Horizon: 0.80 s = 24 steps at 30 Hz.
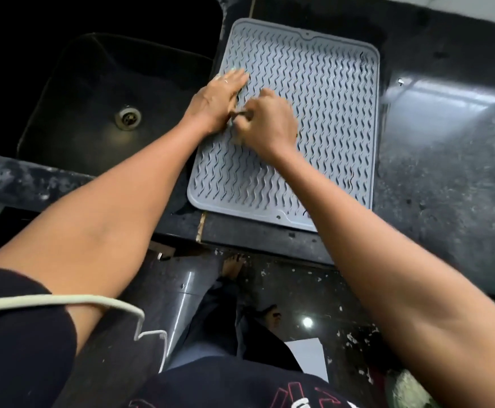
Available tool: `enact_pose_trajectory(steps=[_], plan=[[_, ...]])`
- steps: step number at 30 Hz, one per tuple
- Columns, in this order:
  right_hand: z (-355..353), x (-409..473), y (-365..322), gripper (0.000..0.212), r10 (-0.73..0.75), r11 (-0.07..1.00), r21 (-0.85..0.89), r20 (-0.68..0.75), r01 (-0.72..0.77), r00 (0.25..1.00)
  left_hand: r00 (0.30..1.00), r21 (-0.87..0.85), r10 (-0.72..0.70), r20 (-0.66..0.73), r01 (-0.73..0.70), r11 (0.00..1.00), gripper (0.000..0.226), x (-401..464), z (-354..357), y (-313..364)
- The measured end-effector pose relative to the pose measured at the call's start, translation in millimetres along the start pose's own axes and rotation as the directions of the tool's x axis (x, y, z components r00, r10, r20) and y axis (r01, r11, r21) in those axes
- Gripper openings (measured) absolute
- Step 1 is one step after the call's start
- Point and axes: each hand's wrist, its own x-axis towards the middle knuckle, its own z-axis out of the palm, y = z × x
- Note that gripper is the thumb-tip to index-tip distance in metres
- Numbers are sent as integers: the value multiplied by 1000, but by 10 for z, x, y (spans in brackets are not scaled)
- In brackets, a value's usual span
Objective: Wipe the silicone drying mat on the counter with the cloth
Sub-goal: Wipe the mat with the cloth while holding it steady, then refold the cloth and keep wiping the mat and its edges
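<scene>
Hands, two: your left hand lies flat, fingers straight, pressing the grey ribbed silicone drying mat; your right hand is curled, seemingly pinching something small and dark, cloth unconfirmed. Mat: on the dark speckled stone worktop, beside the black sink. Advice: keep the mat pinned, stroke along the ribs.

Single head view, looking steeply down, close over counter.
</scene>
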Motion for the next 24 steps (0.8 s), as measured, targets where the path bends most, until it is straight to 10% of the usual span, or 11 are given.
enact_pose_trajectory(steps=[7, 14, 24], plan=[[-61, -1196, -194, 21, -218, 975, -15, 133, 221, 967, 1000, 77, -1, -13, 2, 997, 55, -36, 13, 71], [-185, -602, 100, 25, 24, 994, 107, -64, -17, 998, 1000, 71, -4, 18, 2, 997, 50, -354, 28, 139], [-102, -1535, 36, 19, -136, 990, 37, -12, 136, 991, 1000, 92, -20, -10, 21, 996, 49, -482, 43, 178]])
